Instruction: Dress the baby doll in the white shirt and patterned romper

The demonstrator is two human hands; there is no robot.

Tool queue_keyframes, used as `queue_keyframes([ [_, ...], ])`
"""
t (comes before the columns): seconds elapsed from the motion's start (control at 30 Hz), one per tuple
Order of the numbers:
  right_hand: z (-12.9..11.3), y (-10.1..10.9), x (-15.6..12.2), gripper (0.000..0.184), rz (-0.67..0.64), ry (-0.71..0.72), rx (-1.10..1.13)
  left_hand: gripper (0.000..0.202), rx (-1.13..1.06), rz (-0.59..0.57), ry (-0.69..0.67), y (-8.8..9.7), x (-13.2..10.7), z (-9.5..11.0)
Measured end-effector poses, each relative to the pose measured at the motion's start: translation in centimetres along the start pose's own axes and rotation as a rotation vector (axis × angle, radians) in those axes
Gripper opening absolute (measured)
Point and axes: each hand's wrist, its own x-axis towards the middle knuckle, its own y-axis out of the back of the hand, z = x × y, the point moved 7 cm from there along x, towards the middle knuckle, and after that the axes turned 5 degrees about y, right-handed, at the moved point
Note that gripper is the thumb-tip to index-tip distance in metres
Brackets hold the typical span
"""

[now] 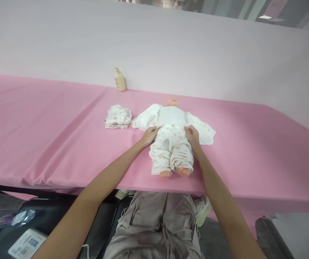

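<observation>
A baby doll lies on its back on the pink cloth, feet towards me. A white top covers its chest, with sleeves spread to both sides. White patterned baby pants are on its legs, bunched at the shins, and the feet poke out below. My left hand is closed at the left side of the waistband, fingertips on the fabric. On the opposite side, my right hand pinches the waistband, its fingers curled.
Folded patterned baby clothes lie left of the doll, close to a sleeve end. A pump bottle stands by the wall. The pink-covered table ends just before my lap. At lower left, a black chair holds a plastic bottle and a white box.
</observation>
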Motion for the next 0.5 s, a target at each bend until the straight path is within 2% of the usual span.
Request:
queue_keyframes([
  [0.1, 0.2, 0.2, 0.1, 0.036, 0.055, 0.014, -0.049, 0.042, -0.032, -0.01, 0.009, 0.0, 0.0, -0.1],
  [0.3, 2.1, 0.4, 0.4, 0.039, 0.099, -0.127, -0.13, 0.044, -0.09, -0.02, 0.067, 0.2, 0.3, -0.8],
  [0.43, 3.1, -0.1, 0.5, 0.044, 0.004, -0.222, -0.008, 0.04, -0.355, -0.01, 0.162, -0.3, 0.0, -1.2],
  [0.5, 3.2, -0.1, 0.4, 0.045, 0.003, -0.273, 0.109, 0.035, -0.542, 0.003, 0.203, -0.9, -0.3, -1.2],
])
